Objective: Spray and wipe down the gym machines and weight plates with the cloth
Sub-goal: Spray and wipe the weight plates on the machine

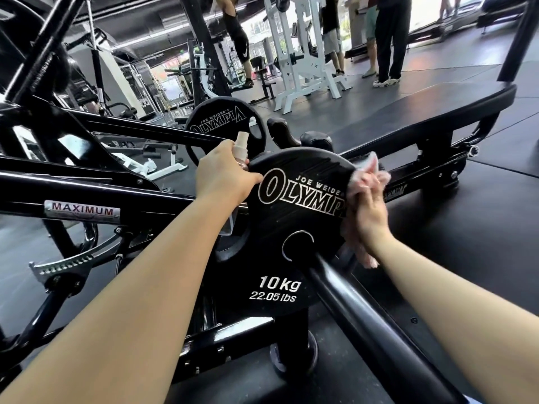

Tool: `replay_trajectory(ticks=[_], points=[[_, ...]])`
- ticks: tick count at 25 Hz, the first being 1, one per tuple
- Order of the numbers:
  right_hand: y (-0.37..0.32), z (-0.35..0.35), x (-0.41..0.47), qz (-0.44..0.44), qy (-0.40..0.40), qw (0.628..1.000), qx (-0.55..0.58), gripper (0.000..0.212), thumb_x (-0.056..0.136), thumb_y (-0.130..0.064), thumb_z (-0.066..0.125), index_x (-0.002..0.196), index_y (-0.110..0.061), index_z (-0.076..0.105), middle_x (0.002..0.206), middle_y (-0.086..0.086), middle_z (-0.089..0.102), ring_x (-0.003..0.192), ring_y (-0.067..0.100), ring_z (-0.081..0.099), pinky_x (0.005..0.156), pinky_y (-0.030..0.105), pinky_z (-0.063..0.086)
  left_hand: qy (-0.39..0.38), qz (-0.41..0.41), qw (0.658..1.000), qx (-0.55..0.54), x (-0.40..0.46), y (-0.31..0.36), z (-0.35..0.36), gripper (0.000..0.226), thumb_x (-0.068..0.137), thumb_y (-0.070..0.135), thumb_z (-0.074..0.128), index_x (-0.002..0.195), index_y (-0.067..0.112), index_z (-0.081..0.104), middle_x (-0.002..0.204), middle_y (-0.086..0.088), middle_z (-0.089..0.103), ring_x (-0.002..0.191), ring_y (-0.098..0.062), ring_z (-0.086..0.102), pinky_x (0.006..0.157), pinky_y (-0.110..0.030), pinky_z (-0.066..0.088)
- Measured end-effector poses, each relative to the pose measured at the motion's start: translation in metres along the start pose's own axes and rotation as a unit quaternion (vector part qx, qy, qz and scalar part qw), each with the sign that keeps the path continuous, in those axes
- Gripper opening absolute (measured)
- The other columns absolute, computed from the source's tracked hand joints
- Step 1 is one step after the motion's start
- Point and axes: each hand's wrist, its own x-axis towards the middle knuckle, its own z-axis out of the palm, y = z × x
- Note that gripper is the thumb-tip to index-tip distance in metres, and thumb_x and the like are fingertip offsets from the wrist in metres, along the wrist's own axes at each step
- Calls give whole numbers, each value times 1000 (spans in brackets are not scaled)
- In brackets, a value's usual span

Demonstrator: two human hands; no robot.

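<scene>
Nearest the camera, two bare forearms reach forward over a black bar point(358, 310) that runs up to the hub of a black weight plate point(294, 228) marked "10 kg 22.05 lbs" and "Joe Weider's Olympia". The plate sits on that bar, upright and facing the camera, mounted on a black gym machine point(122, 182) whose frame carries a "MAXIMUM" label at the left. The left hand point(223, 173) rests against the plate's upper left edge, its fingers curled around a small clear spray bottle point(240, 148) whose pale nozzle stands above the knuckles. The right hand point(370, 212) is at the plate's right edge, its fingers clamped on a pink cloth point(369, 176) that is bunched above the hand, pressed against the rim, with a tail of it hanging below the wrist; the hand and cloth are motion-blurred. Just behind, a second Olympia plate point(224, 121) stands upright on the same machine, and to the right a black padded bench point(408, 112) stretches away. Farther off, on the dark rubber floor point(481, 228), stands a white rack point(303, 53), with several people standing near it by bright windows.
</scene>
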Motion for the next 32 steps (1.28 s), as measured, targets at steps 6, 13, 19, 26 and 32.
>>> replay_trajectory(ticks=[6, 13, 19, 26, 32], points=[[-36, 37, -50, -306, -258, 884, -241, 47, 98, -32, 29, 145, -29, 20, 153, -2, 20, 144, 18, -2, 117, 31, -6, 26, -6, 1000, 2, -5, -7, 2, 40, 73, 29, 78, 103, 11, 57, 105, -4, 65, 101, -26, 56, 78, -31, 37], [18, -30, -26, -428, -366, 746, -354, 46, 103, -19, 31, 147, -32, 30, 150, 1, 36, 139, 17, 32, 108, 41, 37, 46, -34, 997, -54, -22, -19, -3, 31, 72, 26, 78, 93, 20, 55, 92, 5, 59, 90, -17, 54, 77, -23, 35], [16, -41, -42, -418, -283, 831, -233, 37, 98, -17, 42, 135, -16, 49, 150, 8, 33, 141, 19, 29, 108, 44, 34, 67, -69, 991, -98, -43, -37, -6, 30, 74, 25, 77, 91, 19, 54, 84, 8, 57, 86, -16, 51, 76, -23, 33], [-104, 62, -52, -442, -293, 788, -312, 70, 90, -37, 48, 149, -26, 13, 141, 2, 49, 139, 40, 25, 108, 68, 12, 5, -178, 971, -160, -59, -90, -12, 31, 67, 18, 84, 78, 23, 55, 79, 6, 64, 90, -26, 64, 88, -41, 49], [-109, 110, -39, -503, -189, 708, -459, 36, 84, -48, 42, 83, -23, 69, 79, 0, 66, 79, 29, 62, 87, 59, 39, 92, -103, 977, -165, -32, -59, -28, 26, 71, 16, 79, 78, 23, 55, 84, -1, 64, 76, -19, 57, 69, -28, 41]])
